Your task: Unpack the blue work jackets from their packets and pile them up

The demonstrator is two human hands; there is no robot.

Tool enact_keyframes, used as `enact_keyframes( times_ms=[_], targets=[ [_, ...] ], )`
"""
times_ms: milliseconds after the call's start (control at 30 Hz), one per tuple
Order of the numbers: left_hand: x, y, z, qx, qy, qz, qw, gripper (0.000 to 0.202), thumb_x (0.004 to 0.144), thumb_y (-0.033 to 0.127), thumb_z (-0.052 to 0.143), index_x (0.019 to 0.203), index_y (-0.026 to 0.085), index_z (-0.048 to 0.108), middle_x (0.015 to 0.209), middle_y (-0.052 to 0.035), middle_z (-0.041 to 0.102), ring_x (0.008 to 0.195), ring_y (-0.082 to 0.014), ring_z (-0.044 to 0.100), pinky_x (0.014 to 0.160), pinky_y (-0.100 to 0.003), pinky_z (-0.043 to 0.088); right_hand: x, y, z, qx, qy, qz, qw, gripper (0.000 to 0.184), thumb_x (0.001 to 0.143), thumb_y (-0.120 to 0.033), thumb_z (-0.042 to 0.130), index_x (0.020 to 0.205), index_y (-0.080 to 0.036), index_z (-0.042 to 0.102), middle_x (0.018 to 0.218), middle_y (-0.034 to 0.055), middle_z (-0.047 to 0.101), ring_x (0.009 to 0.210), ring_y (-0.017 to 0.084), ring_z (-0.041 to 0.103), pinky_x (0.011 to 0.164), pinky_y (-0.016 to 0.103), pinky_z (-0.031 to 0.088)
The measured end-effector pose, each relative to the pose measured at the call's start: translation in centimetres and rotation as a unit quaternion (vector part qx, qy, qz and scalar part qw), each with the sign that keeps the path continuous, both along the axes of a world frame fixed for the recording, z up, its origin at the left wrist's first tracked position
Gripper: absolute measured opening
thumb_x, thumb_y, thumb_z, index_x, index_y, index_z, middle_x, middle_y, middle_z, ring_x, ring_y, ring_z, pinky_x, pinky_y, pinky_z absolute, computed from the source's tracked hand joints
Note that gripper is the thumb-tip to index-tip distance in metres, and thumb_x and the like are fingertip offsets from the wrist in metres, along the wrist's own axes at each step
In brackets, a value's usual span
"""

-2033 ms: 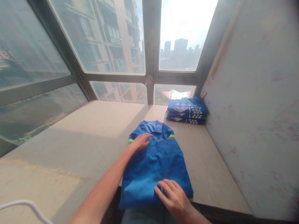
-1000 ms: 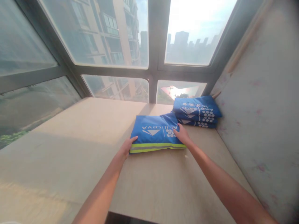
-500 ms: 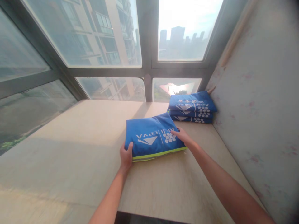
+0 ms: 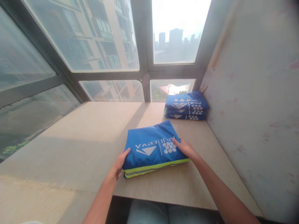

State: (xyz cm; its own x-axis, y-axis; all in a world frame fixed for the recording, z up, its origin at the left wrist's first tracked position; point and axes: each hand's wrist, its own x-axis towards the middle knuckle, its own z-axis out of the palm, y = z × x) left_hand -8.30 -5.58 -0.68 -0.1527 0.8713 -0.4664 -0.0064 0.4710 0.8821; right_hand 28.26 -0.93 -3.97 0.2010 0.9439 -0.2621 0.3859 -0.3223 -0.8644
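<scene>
A folded blue garment [image 4: 151, 149] with a white logo and a yellow-green stripe along its near edge lies on the pale wooden table [image 4: 81, 133]. My left hand [image 4: 118, 164] grips its left near corner, thumb up along the edge. My right hand [image 4: 186, 148] holds its right edge, with the fingers lying on top beside the dotted logo. Both arms reach forward from the table's near edge.
A stack [image 4: 185, 106] of three matching folded blue garments sits in the far right corner against the wall [image 4: 247, 93]. Large windows [image 4: 105, 40] close off the back and left. My legs [image 4: 151, 214] show under the table's near edge.
The open blue garment was folded into a packet, logo side up. Both hands have since drawn it nearer to me, away from the stack, and turned it slightly.
</scene>
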Motion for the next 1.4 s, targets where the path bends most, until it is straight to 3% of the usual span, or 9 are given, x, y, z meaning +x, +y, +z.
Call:
enact_keyframes(
  times_ms=[333,433,633,733,867,1033,1100,1200,1400],
  targets=[
    [3.1,3.0,2.5,0.157,0.049,0.058,0.985,0.06,0.069,0.062,0.074,0.097,0.009,0.071,0.078,-0.0095,0.075,0.08,-0.0266,0.071,0.078,-0.037,0.057,-1.4,-0.1,3.1,0.1,0.127,-0.092,0.983,0.067,0.061,-0.044,0.082,0.121,-0.019,0.065,0.1,0.0087,0.075,0.093,0.028,0.07,0.084,0.039,0.056],
    [2.6,0.6,2.2,0.183,0.133,0.065,0.972,0.059,0.072,0.065,0.067,0.094,0.011,0.071,0.083,-0.0095,0.076,0.081,-0.0274,0.07,0.075,-0.035,0.055,-0.6,-1.9,2.9,0.151,0.078,-0.101,0.98,0.078,0.067,-0.051,0.076,0.135,-0.017,0.056,0.109,0.0104,0.072,0.098,0.028,0.069,0.087,0.038,0.055],
    [1.2,-8.0,-1.7,0.076,0.331,-0.05,0.939,0.05,0.075,0.063,0.056,0.087,0.018,0.072,0.095,-0.0146,0.077,0.096,-0.0355,0.07,0.083,-0.041,0.052,0.4,-10.4,-1.8,0.096,-0.021,-0.069,0.993,0.069,0.072,-0.053,0.07,0.13,-0.016,0.06,0.114,0.0129,0.071,0.104,0.03,0.068,0.093,0.043,0.052],
    [1.0,-9.0,-2.2,0.06,0.323,-0.074,0.942,0.05,0.076,0.061,0.054,0.092,0.017,0.071,0.102,-0.0165,0.076,0.103,-0.0364,0.069,0.089,-0.043,0.051,0.7,-11.3,-1.6,0.086,-0.028,-0.035,0.995,0.06,0.074,-0.051,0.069,0.125,-0.018,0.063,0.117,0.0128,0.069,0.11,0.03,0.065,0.098,0.045,0.05],
    [0.6,-8.1,-1.3,0.032,0.246,-0.074,0.966,0.047,0.072,0.055,0.064,0.093,0.014,0.072,0.105,-0.0165,0.076,0.105,-0.036,0.069,0.093,-0.043,0.051,1.3,-11.1,1.6,0.095,-0.009,0.003,0.995,0.058,0.073,-0.049,0.071,0.123,-0.021,0.063,0.116,0.0115,0.069,0.11,0.029,0.064,0.101,0.046,0.049],
    [0.8,-7.6,-0.7,0.037,0.147,-0.052,0.987,0.053,0.071,0.052,0.073,0.106,0.012,0.071,0.116,-0.0161,0.073,0.114,-0.0349,0.065,0.102,-0.043,0.048,-2.6,-18.2,2.9,0.025,0.152,-0.011,0.988,0.04,0.084,-0.056,0.06,0.104,-0.022,0.066,0.095,0.0115,0.071,0.086,0.027,0.069,0.082,0.043,0.055],
    [1.5,-7.5,-0.5,0.043,0.114,-0.036,0.992,0.055,0.073,0.051,0.074,0.112,0.012,0.069,0.121,-0.0163,0.071,0.117,-0.0334,0.064,0.104,-0.042,0.048,-6.3,-22.2,1.8,-0.146,0.322,0.088,0.931,0.043,0.078,-0.058,0.067,0.098,-0.02,0.064,0.084,0.0096,0.071,0.068,0.025,0.069,0.066,0.039,0.055],
    [2.7,-7.0,0.3,0.017,0.038,-0.028,0.999,0.054,0.078,0.048,0.073,0.119,0.013,0.065,0.124,-0.0148,0.07,0.114,-0.0297,0.066,0.1,-0.039,0.052,-12.6,-25.5,0.0,-0.31,0.525,0.141,0.78,0.064,0.061,-0.041,0.086,0.115,-0.02,0.058,0.101,0.0107,0.073,0.08,0.026,0.073,0.074,0.038,0.055],
    [4.2,-6.5,2.0,-0.001,-0.029,-0.017,0.999,0.046,0.082,0.041,0.07,0.118,0.014,0.064,0.117,-0.013,0.073,0.106,-0.0286,0.07,0.093,-0.039,0.056,-20.7,-22.8,-1.0,-0.188,0.692,-0.023,0.696,0.036,0.069,-0.036,0.081,0.1,-0.021,0.069,0.107,0.0061,0.074,0.103,0.02,0.068,0.099,0.034,0.048]
  ],
)
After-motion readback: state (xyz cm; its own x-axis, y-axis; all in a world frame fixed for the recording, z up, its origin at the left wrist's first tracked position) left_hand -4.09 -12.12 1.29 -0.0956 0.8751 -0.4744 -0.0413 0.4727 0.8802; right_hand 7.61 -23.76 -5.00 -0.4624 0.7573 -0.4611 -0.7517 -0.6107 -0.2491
